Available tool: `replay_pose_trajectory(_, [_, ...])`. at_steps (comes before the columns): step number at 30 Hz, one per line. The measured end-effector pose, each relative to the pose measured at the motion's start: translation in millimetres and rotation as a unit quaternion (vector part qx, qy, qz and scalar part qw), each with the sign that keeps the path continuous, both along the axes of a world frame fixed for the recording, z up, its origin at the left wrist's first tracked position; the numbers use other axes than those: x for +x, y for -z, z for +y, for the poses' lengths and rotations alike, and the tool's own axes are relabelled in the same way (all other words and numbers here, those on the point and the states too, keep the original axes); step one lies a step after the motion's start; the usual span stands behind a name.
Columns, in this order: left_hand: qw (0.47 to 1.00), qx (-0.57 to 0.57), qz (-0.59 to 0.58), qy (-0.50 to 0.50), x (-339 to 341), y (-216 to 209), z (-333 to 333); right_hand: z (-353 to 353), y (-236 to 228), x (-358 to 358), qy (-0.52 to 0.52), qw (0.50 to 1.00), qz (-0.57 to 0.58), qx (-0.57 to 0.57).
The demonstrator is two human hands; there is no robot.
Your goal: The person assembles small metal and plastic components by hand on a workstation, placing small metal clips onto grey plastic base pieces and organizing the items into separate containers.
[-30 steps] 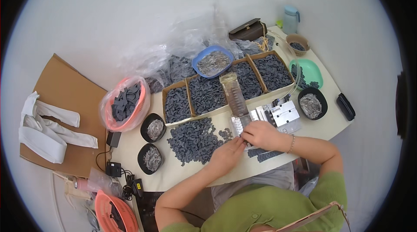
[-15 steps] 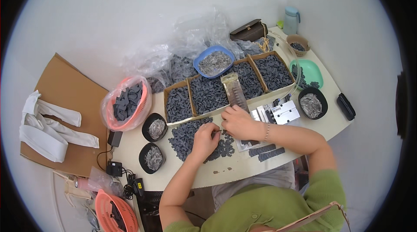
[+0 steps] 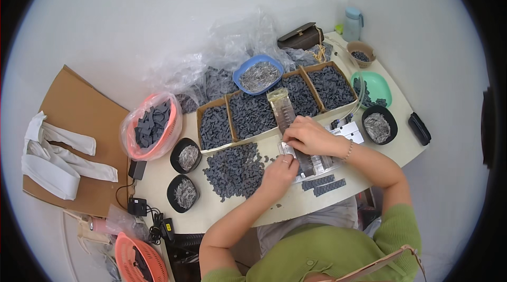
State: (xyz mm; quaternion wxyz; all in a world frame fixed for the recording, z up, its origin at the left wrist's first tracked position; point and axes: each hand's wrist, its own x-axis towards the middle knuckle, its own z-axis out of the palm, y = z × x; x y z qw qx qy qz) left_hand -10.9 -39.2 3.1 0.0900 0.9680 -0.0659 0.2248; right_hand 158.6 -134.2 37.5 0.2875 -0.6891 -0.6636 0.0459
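My left hand [image 3: 280, 177] is bent over the left end of a metal fixture [image 3: 323, 164], with its fingers drawn together. Just beyond it, my right hand [image 3: 312, 137] reaches across the fixture, fingertips pinched close to the left fingers. Whatever sits between the fingertips is too small or covered to make out. A clear plastic slotted strip [image 3: 283, 106] runs from the divided box down to the right hand. To the left of the hands spreads a loose pile of small dark grey plastic parts [image 3: 232, 170]. Two dark grey toothed strips [image 3: 328, 187] lie at the table's front edge.
A divided cardboard box [image 3: 216, 148] of grey parts spans the table's middle. Black bowls [image 3: 171, 201] of metal pins stand left, another [image 3: 393, 136] right. A blue basin [image 3: 237, 82], green dish [image 3: 388, 87] and pink basket [image 3: 177, 133] surround the work area.
My left hand has moved right, from the pile to the fixture. My right hand has shifted slightly right and up. Both sets of fingertips now meet over the fixture's left end.
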Motion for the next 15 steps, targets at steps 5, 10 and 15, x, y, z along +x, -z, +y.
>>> replay_pose_trajectory(5, [0.992,0.122,-0.012,-0.012,-8.3,0.8,-21.2,1.5,11.0,-5.2,-0.035,0.999,-0.003,0.018])
replay_pose_trajectory(10, [0.99,0.135,-0.013,-0.029,-18.1,-1.3,-32.7,31.1,24.1,-28.1,-0.05,0.992,-0.112,-0.013])
replay_pose_trajectory(15, [0.998,-0.054,-0.021,-0.023,-26.9,-3.0,-7.3,47.8,25.3,-35.9,-0.085,0.983,-0.149,-0.067])
